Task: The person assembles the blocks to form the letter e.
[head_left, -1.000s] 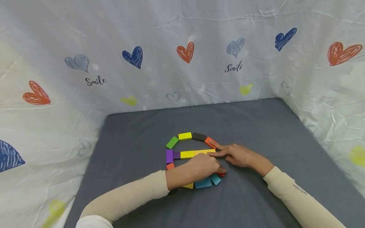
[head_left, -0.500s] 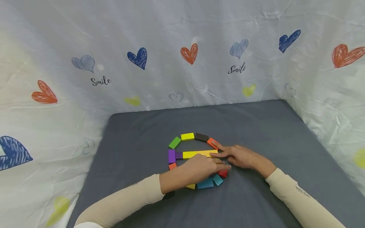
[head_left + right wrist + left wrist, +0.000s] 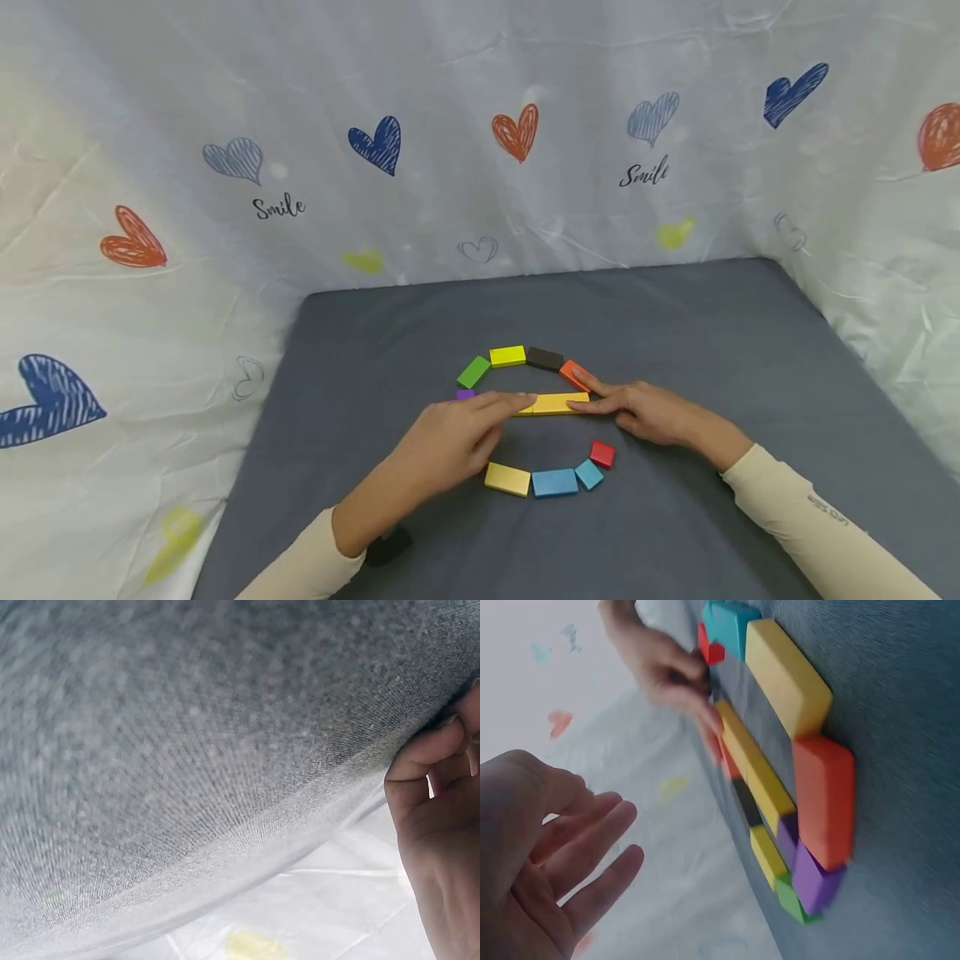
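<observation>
Coloured wooden blocks lie in a rounded outline with a row across its middle. My right hand [image 3: 652, 410] has one straight finger on the orange block [image 3: 572, 372] and another at the right end of the long yellow block [image 3: 553, 404]. Over the left part of that row is my left hand [image 3: 450, 433], fingers extended and covering some blocks in the head view. The left wrist view shows this hand [image 3: 547, 855] holding nothing, apart from the blocks. An orange-red block [image 3: 825, 799] and a purple block [image 3: 814, 881] also show there.
A red block [image 3: 602, 454], a small teal block [image 3: 589, 474], a blue block [image 3: 555, 482] and a tan block [image 3: 507, 479] form the near curve. Green [image 3: 474, 372], yellow [image 3: 507, 356] and black [image 3: 544, 359] blocks form the far one. A heart-printed curtain [image 3: 435, 217] borders the grey table [image 3: 675, 317].
My left hand has left the red block at the lower right and moved left over the middle row, uncovering the near blocks. My right hand keeps its fingers on the same blocks.
</observation>
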A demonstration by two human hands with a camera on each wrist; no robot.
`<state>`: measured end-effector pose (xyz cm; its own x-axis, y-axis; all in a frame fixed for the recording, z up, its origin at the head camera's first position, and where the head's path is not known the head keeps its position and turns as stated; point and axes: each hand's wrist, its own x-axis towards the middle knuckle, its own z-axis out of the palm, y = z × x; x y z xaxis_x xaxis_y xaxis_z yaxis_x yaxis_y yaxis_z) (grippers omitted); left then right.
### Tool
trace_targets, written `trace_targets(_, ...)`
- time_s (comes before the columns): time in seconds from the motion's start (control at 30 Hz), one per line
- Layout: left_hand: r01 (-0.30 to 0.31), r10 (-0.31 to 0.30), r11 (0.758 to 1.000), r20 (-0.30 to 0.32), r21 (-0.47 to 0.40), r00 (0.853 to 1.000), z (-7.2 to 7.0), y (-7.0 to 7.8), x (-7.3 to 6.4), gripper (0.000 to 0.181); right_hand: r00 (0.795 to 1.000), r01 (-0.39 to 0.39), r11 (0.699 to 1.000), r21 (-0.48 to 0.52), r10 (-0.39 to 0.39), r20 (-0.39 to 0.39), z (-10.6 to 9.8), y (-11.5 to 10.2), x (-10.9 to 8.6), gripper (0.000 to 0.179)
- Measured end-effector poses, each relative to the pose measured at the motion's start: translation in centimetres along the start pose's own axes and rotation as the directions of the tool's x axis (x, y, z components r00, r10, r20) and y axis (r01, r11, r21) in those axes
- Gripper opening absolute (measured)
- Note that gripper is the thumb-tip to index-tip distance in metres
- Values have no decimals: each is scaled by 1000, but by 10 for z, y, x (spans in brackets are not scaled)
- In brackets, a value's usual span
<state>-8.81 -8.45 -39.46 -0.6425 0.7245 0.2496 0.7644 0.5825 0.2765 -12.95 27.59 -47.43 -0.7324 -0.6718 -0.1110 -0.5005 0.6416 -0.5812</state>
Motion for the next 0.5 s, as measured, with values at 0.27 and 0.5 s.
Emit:
trace_targets(0.27, 205, -210, 977, -107, -49, 972, -6, -9, -36, 62, 1000, 18, 999, -33, -18, 3, -2, -2, -7, 82)
trace_targets(0.5, 242, -248, 969, -144, -56, 958, -5, -15, -45, 60, 998, 56, 996, -66, -58, -20, -1, -2, -13, 87)
